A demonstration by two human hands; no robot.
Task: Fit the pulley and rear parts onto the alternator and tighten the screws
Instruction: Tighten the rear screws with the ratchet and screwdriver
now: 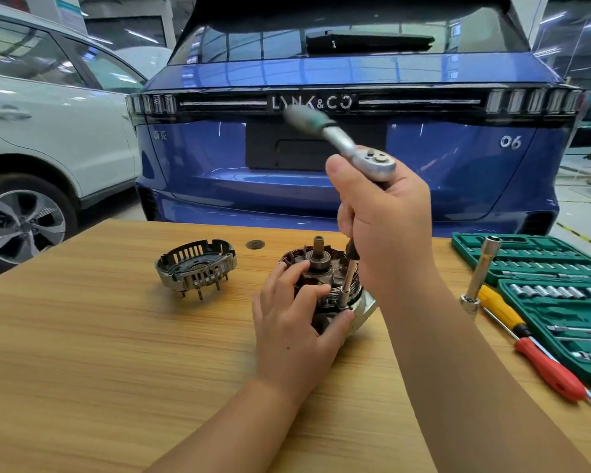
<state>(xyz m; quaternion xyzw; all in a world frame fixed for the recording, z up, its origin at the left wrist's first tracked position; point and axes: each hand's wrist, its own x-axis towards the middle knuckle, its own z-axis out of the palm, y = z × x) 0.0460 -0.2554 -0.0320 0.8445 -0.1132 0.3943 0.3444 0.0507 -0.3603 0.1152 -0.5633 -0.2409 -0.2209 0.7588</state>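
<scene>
Gripping ratchet (362,150) upright, right hand (386,227) | left hand (297,322) grip clasps alternator (325,285) below

Left hand (297,322) lies low with fingers spread and curled, right hand (386,230) raised, fist closed.

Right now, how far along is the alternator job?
Midway. In hand: the right hand works a ratchet with extension down on a screw of the alternator; the left hand steadies it. Left: the rear cover sits apart on the table. Pulley not visible.
</scene>
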